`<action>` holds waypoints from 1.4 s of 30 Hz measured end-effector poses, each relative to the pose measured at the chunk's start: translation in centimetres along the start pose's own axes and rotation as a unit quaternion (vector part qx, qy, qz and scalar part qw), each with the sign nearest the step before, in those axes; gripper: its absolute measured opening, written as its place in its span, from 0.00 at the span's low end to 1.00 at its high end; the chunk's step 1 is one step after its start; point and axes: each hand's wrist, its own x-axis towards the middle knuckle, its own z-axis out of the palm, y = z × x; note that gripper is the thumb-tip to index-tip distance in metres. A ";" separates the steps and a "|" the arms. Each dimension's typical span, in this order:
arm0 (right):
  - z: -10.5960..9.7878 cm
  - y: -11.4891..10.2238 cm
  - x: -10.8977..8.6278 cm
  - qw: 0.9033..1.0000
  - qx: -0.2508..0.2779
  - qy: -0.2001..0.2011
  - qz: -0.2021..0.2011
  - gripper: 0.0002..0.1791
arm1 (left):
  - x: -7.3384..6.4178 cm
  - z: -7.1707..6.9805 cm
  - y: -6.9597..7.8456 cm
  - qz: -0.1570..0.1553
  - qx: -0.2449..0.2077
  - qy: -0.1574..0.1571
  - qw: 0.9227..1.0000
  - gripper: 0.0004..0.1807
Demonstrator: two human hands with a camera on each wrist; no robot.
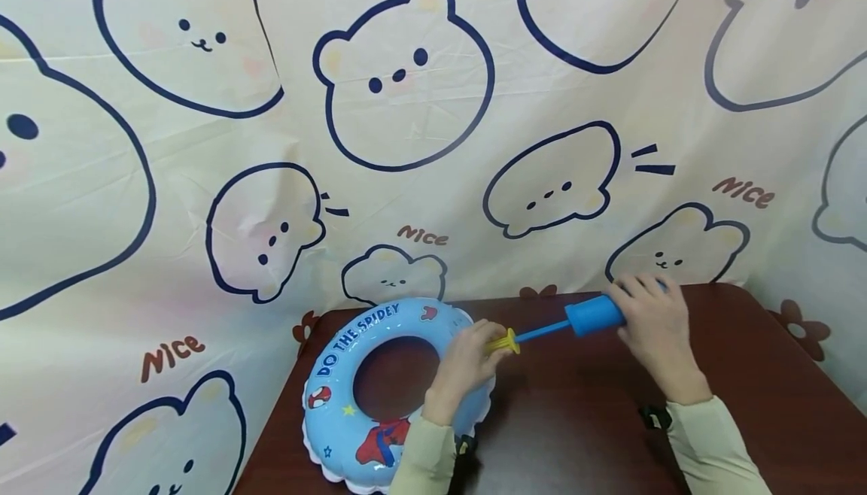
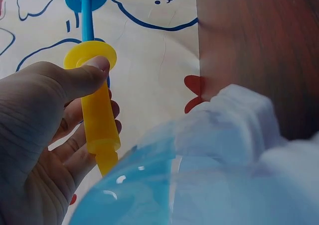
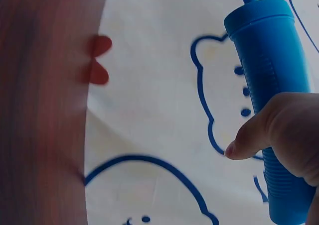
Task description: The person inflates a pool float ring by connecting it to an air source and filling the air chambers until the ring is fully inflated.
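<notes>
A small hand pump spans both hands in the head view. Its thick blue barrel (image 1: pixel 594 316) is in the grip of my right hand (image 1: pixel 655 333), with the thumb along the ribbed side in the right wrist view. A thin blue rod (image 1: pixel 542 331) joins it to a yellow end piece (image 2: pixel 98 118). My left hand (image 1: pixel 463 365) holds that yellow piece, thumb by its flange. The light-blue inflatable swim ring (image 1: pixel 336 412), printed with "DO THE SPIDEY", looks full and round. The yellow tip meets the ring's edge in the left wrist view; whether it is inside a valve is hidden.
The dark brown table (image 1: pixel 562 427) lies beneath the ring and hands. Behind it hangs a pale cloth (image 1: pixel 433 201) with bear drawings, meeting the table's back edge. A dark band (image 1: pixel 654 417) sits at the right wrist.
</notes>
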 end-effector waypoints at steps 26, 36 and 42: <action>1.8 -4.0 0.1 0.999 -0.038 -0.004 -0.036 0.39 | -0.4 0.3 -0.5 0.017 0.050 0.015 0.999 0.16; 3.3 -7.1 -0.5 0.997 -0.030 -0.038 -0.063 0.38 | -0.2 1.0 0.4 0.043 0.071 0.027 0.996 0.15; 3.9 -7.9 -0.8 0.996 -0.018 -0.048 -0.070 0.40 | -0.3 0.7 0.6 0.033 0.068 0.019 0.997 0.16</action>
